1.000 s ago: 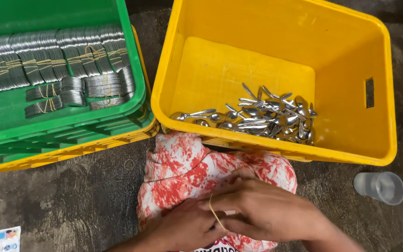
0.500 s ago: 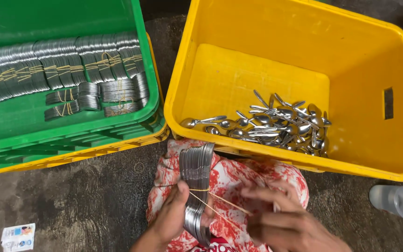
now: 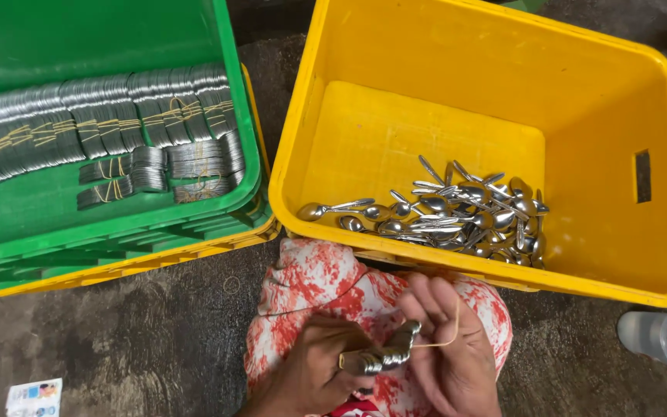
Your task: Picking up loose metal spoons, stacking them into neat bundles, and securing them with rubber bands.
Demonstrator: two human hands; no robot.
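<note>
My left hand (image 3: 314,371) is clenched around a stacked bundle of spoons (image 3: 384,357), gripping it low over my lap so that only the rounded ends of the spoons show past my fingers. A yellow rubber band (image 3: 445,336) already sits around the bundle beside my left fingers and runs in a thin loop to my right hand (image 3: 449,351), whose fingers are hooked into the band and pull it taut to the right of the bundle. That right hand grasps only the band and touches the spoon ends at its fingertips.

Under both hands lies the red and white patterned cloth (image 3: 310,282) over my lap. Just beyond it, on the far right, stands the yellow crate (image 3: 403,69) with a heap of loose spoons (image 3: 457,212) piled in its near right part. On the far left a green crate (image 3: 117,31) sits nested in other crates and holds rows of banded spoon bundles (image 3: 102,116), some lying in a shorter second row nearer to me. A clear plastic cup (image 3: 665,340) stands on the dark floor at the near right, and a small printed packet (image 3: 32,395) lies at the near left.
</note>
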